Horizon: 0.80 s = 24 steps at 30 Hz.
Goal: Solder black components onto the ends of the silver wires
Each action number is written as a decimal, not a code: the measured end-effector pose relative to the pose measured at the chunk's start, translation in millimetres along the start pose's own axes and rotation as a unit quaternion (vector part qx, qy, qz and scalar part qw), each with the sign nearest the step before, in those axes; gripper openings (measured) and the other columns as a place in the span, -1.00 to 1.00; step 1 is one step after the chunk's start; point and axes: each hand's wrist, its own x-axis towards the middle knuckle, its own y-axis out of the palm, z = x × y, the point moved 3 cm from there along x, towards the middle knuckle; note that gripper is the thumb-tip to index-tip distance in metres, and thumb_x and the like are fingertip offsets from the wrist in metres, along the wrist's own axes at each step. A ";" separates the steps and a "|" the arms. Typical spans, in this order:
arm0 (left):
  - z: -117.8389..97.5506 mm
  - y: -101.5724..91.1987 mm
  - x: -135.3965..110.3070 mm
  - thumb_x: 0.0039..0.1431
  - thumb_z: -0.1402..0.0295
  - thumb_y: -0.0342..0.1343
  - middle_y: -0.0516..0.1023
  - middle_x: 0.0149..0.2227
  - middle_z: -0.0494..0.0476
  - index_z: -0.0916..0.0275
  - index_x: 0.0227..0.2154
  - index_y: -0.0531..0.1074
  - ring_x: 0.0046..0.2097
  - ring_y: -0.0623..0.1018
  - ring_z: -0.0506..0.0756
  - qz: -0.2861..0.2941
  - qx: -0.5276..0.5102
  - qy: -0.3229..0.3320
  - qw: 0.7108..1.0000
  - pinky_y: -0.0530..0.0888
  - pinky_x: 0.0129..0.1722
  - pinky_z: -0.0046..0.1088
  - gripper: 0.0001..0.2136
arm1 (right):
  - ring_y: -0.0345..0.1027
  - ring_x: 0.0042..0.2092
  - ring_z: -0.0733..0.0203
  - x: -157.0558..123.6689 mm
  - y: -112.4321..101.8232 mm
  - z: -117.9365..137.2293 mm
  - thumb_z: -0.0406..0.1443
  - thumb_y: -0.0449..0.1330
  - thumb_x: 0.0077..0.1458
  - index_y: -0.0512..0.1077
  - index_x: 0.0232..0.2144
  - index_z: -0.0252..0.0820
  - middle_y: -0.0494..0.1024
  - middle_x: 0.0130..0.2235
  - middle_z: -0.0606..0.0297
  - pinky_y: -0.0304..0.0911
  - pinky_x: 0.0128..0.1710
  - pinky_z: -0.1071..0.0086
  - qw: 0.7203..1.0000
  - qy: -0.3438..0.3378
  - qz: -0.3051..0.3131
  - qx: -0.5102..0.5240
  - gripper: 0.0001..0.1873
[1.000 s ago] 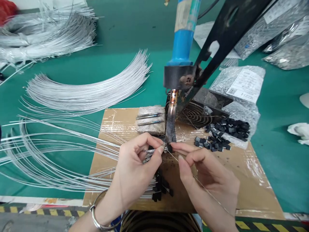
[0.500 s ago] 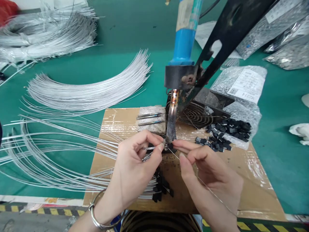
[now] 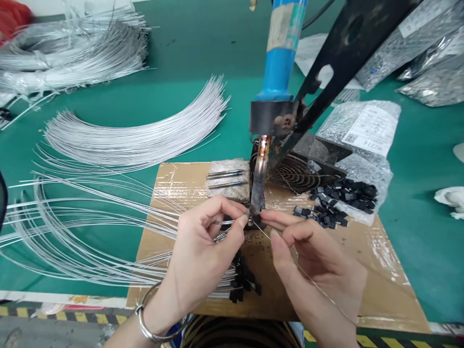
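My left hand pinches a thin silver wire and holds its end against the tip of a fixed soldering iron with a blue handle. My right hand pinches a thin strand of solder wire and a small black part at the same tip. Both hands meet over a taped cardboard sheet. Finished wires with black ends lie under my left wrist.
Curved bundles of silver wires spread over the green table at left. A pile of small black parts spills from a plastic bag at right. A black stand arm and a coiled holder stand behind the iron.
Almost nothing differs; both hands stay at the iron's tip, and my right hand has shifted very slightly to the right.
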 end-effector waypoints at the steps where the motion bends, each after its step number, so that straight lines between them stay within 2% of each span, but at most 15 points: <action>1: -0.4 0.1 -0.3 0.21 0.50 0.24 0.69 -0.29 0.06 0.23 -0.44 0.52 -0.28 0.64 0.00 -0.001 0.000 0.001 1.000 0.49 -0.31 -0.60 -0.88 | 0.58 0.06 0.02 0.0 0.3 0.4 -0.35 0.27 0.24 0.38 -0.45 -0.06 0.69 -0.08 0.25 0.39 0.09 0.16 1.000 0.000 -0.002 0.001 -0.77; 7: -1.9 0.0 -0.7 0.20 0.51 0.24 0.68 -0.29 0.06 0.23 -0.43 0.52 -0.25 0.65 0.01 -0.005 0.003 0.008 1.000 0.51 -0.28 -0.59 -0.89 | 0.59 0.03 0.08 0.7 1.9 2.2 -0.36 0.27 0.25 0.38 -0.45 -0.06 0.69 -0.07 0.26 0.37 0.08 0.21 1.000 0.006 -0.011 0.008 -0.77; 14: -0.2 0.8 0.0 0.20 0.51 0.23 0.68 -0.30 0.05 0.23 -0.44 0.51 -0.27 0.64 0.02 -0.006 0.008 0.015 1.000 0.49 -0.33 -0.57 -0.88 | 0.59 0.06 0.05 0.7 0.6 1.0 -0.37 0.27 0.25 0.39 -0.44 -0.08 0.70 -0.05 0.19 0.40 0.06 0.22 1.000 -0.006 0.003 -0.004 -0.78; 24: -0.6 0.6 -1.1 0.19 0.53 0.23 0.67 -0.31 0.03 0.23 -0.43 0.52 -0.28 0.64 0.00 -0.005 0.007 0.032 0.999 0.50 -0.31 -0.61 -0.88 | 0.61 0.02 0.12 -1.7 0.5 -0.1 -0.44 0.28 0.20 0.40 -0.40 -0.07 0.69 -0.04 0.27 0.43 0.03 0.30 0.999 -0.044 -0.001 -0.025 -0.79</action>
